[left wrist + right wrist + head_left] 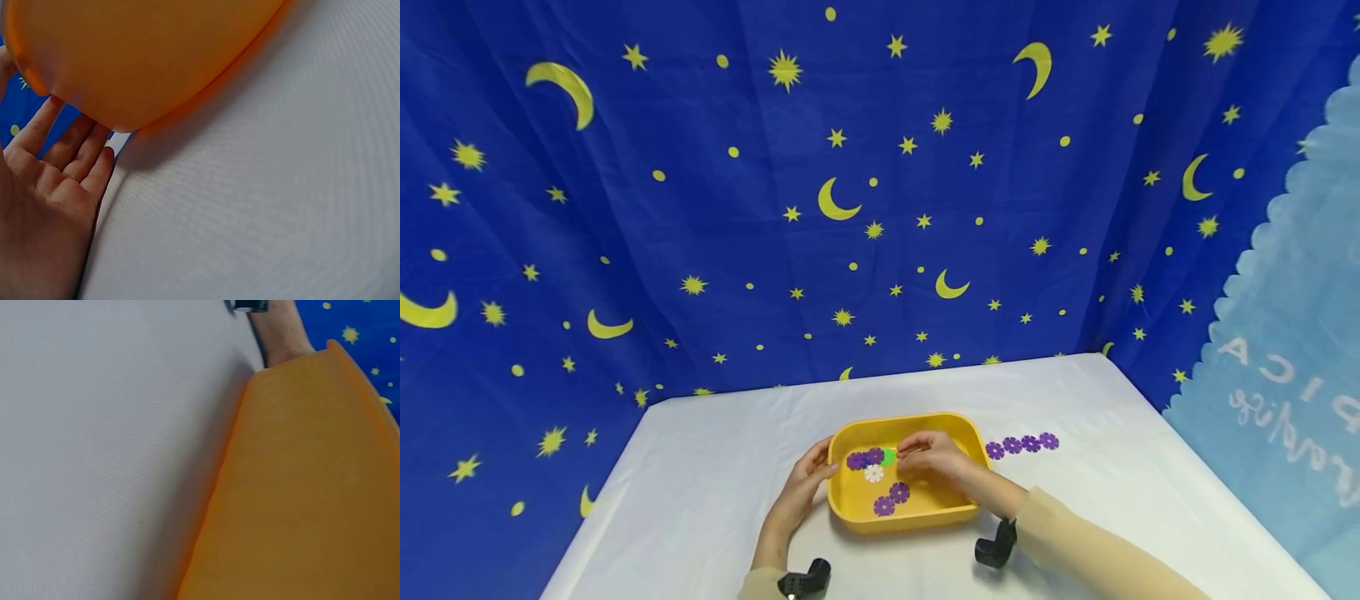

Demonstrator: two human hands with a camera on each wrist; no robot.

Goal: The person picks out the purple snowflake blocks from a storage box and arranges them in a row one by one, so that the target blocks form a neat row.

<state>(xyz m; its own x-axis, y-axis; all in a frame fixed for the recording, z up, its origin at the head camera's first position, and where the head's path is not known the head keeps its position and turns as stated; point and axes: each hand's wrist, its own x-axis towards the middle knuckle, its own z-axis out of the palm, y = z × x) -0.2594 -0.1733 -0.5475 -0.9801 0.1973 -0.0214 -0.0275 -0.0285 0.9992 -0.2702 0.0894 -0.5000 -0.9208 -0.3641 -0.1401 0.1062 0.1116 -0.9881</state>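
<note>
A yellow plastic bin (925,518) sits on the white-covered table. My left hand (805,483) grips its left end, thumb at the rim and fingers along the outer wall; in the left wrist view that hand (56,181) is seen from the palm side. My right hand (934,457) reaches inside the bin, fingers loosely bent, with no piece visible between them. Near its fingertips lies a green snowflake disc (888,457). Beside that are purple discs (856,461), a dark blue one mostly covered, and a white disc (873,473). Two more purple discs (883,506) lie nearer the front.
Right of the bin, a row of several purple discs (1031,444) lies on the white tablecloth (1112,483). A blue curtain (880,250) with yellow moons and stars stands behind the table. Light blue cloth (1292,333) hangs at the right. The bin's side wall (300,487) fills much of the right wrist view.
</note>
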